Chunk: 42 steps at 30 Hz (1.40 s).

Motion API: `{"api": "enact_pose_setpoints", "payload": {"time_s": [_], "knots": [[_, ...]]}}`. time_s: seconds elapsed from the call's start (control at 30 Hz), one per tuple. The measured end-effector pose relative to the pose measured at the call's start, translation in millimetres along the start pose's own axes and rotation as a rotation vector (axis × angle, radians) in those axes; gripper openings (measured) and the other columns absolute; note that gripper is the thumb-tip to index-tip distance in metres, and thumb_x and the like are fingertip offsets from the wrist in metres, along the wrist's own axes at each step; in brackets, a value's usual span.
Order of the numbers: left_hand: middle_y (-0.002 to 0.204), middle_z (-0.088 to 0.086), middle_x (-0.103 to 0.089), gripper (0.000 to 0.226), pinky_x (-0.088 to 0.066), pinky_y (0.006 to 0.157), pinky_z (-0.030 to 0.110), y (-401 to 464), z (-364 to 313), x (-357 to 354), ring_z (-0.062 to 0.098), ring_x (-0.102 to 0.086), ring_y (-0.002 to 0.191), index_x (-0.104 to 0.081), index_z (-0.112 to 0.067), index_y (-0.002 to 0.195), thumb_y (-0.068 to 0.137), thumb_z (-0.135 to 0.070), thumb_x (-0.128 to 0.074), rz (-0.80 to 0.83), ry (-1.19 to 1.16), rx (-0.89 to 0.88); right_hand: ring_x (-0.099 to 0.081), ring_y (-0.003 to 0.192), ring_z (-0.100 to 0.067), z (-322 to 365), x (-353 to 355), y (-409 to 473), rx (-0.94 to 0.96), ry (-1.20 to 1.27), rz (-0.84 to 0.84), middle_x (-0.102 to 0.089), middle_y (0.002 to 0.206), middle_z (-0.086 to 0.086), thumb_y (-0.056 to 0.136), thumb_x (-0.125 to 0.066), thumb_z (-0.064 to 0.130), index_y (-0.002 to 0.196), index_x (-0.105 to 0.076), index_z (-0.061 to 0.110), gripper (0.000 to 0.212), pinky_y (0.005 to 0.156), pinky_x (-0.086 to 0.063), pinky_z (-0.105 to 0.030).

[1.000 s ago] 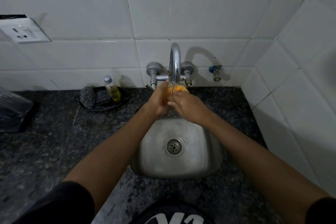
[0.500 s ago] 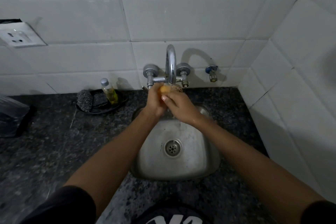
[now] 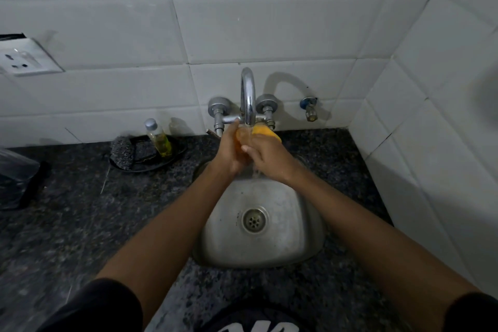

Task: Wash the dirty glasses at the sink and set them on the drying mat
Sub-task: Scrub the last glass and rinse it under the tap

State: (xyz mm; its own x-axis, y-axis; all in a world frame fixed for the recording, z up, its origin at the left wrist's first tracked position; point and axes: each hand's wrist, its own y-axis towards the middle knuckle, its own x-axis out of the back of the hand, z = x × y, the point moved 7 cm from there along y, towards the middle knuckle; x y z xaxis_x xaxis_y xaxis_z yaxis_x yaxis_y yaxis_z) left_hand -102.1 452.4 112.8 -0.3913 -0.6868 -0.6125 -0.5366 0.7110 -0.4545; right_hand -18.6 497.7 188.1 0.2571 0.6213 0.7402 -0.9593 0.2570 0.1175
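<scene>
Head view, single entry

Item: glass [image 3: 242,139], clear, reading orange from what lies behind or within it; held directly under the faucet [image 3: 248,97] spout, above the back edge of the sink [image 3: 258,237]. Water falls past the hands into the basin.

Left hand [image 3: 229,153]: fingers wrapped round the glass from its left side, thumb tip up by the faucet crossbar. Clamped on the glass.

Right hand [image 3: 266,160]: fingers curled over the glass from the right, pressing an orange sponge [image 3: 266,132] against its far side. Clamped on the sponge, touching the glass.

Governing relation: the glass lies between the two hands, ahead of both palms and toward the wall. The left hand carries it; the right works on it. Both are in contact, so neither is nearer.

Axis and heading: long axis seems to run roughly away from the wearer and slightly upward, mouth toward the spout; the hands cover most of the body, so this is only probable.

Judgement: scrubbing and rinsing step, early in the task. No drying mat or finished glass is visible. The next carry would fall to the left hand.

Other fittings: soap bottle [image 3: 159,137] and steel scrubber [image 3: 122,152] in a dark dish [image 3: 172,159] left of the sink, on the granite counter [image 3: 67,224]
</scene>
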Motion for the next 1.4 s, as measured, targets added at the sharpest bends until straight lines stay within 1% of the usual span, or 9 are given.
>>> {"api": "enact_pose_setpoints", "payload": {"time_s": [0.13,0.23,0.43,0.53,0.63,0.83,1.07,1.27,1.4], "knots": [[0.09,0.012,-0.074,0.039,-0.062,0.077,0.034,-1.3,-6.4,0.3,0.024,-0.073,0.081,-0.074,-0.004,0.099,0.108,-0.028,-0.044,-0.002,0.001,-0.059,-0.069,0.094,-0.017,1.6,0.4,-4.5,-0.005,0.019,0.005,-0.074,0.103,-0.008,0.105,-0.058,0.026,0.113,-0.073,0.008,0.024,0.085,-0.058,-0.04],[0.102,0.013,-0.069,0.031,-0.06,0.088,0.037,-1.3,-3.6,0.5,0.026,-0.07,0.094,-0.068,-0.003,0.112,0.106,-0.026,-0.05,0.037,-0.09,-0.091,-0.062,0.071,-0.011,-1.0,-2.3,-0.5,-0.136,0.21,-0.045,-0.067,0.08,-0.006,0.108,-0.057,0.024,0.091,-0.068,0.01,0.024,0.069,-0.051,-0.036],[0.091,0.008,-0.073,0.039,-0.06,0.068,0.031,-5.2,-2.7,2.8,0.021,-0.072,0.08,-0.072,-0.009,0.1,0.107,-0.038,-0.047,0.036,0.08,-0.002,-0.065,0.113,-0.019,-6.7,-4.5,-3.5,0.027,-0.144,0.044,-0.07,0.123,-0.005,0.106,-0.055,0.03,0.125,-0.07,0.014,0.029,0.094,-0.057,-0.043],[0.102,0.013,-0.067,0.028,-0.056,0.091,0.039,-0.2,-3.6,5.4,0.027,-0.066,0.098,-0.07,-0.006,0.11,0.103,-0.029,-0.055,0.049,-0.019,-0.094,-0.069,0.093,-0.01,-7.3,-4.6,-2.7,-0.105,0.167,-0.017,-0.072,0.103,0.002,0.108,-0.054,0.03,0.123,-0.07,0.015,0.026,0.081,-0.057,-0.027],[0.111,0.015,-0.07,0.044,-0.05,0.109,0.044,-0.1,2.8,3.9,0.029,-0.067,0.109,-0.068,-0.005,0.122,0.103,-0.043,-0.057,0.062,-0.054,-0.057,-0.068,0.114,-0.017,0.7,-3.2,2.0,-0.06,0.138,-0.05,-0.072,0.125,-0.007,0.108,-0.054,0.022,0.138,-0.066,0.013,0.034,0.096,-0.053,-0.026],[0.098,0.011,-0.069,0.028,-0.057,0.09,0.038,-3.8,-2.2,4.1,0.025,-0.068,0.093,-0.069,-0.007,0.107,0.103,-0.03,-0.054,0.066,-0.046,-0.077,-0.069,0.108,-0.016,-6.8,-11.9,-4.7,-0.051,0.155,-0.01,-0.073,0.12,-0.005,0.106,-0.06,0.022,0.128,-0.071,0.016,0.026,0.093,-0.059,-0.037],[0.105,0.016,-0.072,0.048,-0.047,0.113,0.048,-4.8,-3.1,3.2,0.029,-0.07,0.103,-0.069,-0.003,0.116,0.105,-0.047,-0.053,0.074,-0.037,-0.073,-0.059,0.13,-0.022,-2.2,-14.2,-1.5,0.106,-0.061,-0.005,-0.065,0.139,-0.008,0.104,-0.057,0.016,0.144,-0.062,0.018,0.04,0.107,-0.049,-0.038],[0.096,0.01,-0.061,0.034,-0.054,0.07,0.037,-11.4,4.4,1.4,0.025,-0.064,0.085,-0.068,-0.01,0.101,0.104,-0.041,-0.055,0.066,-0.079,-0.074,-0.07,0.075,-0.01,-11.8,-22.7,3.1,-0.29,0.5,-0.045,-0.073,0.104,-0.006,0.111,-0.049,0.031,0.13,-0.067,0.014,0.031,0.066,-0.058,-0.03],[0.103,0.012,-0.074,0.044,-0.055,0.1,0.041,-16.7,2.3,-2.6,0.026,-0.072,0.099,-0.074,-0.007,0.108,0.108,-0.044,-0.049,0.084,-0.07,-0.045,-0.066,0.11,-0.019,-0.2,-14.8,3.5,0.026,0.026,-0.076,-0.071,0.123,-0.008,0.108,-0.051,0.023,0.132,-0.066,0.014,0.03,0.094,-0.055,-0.037]]}}
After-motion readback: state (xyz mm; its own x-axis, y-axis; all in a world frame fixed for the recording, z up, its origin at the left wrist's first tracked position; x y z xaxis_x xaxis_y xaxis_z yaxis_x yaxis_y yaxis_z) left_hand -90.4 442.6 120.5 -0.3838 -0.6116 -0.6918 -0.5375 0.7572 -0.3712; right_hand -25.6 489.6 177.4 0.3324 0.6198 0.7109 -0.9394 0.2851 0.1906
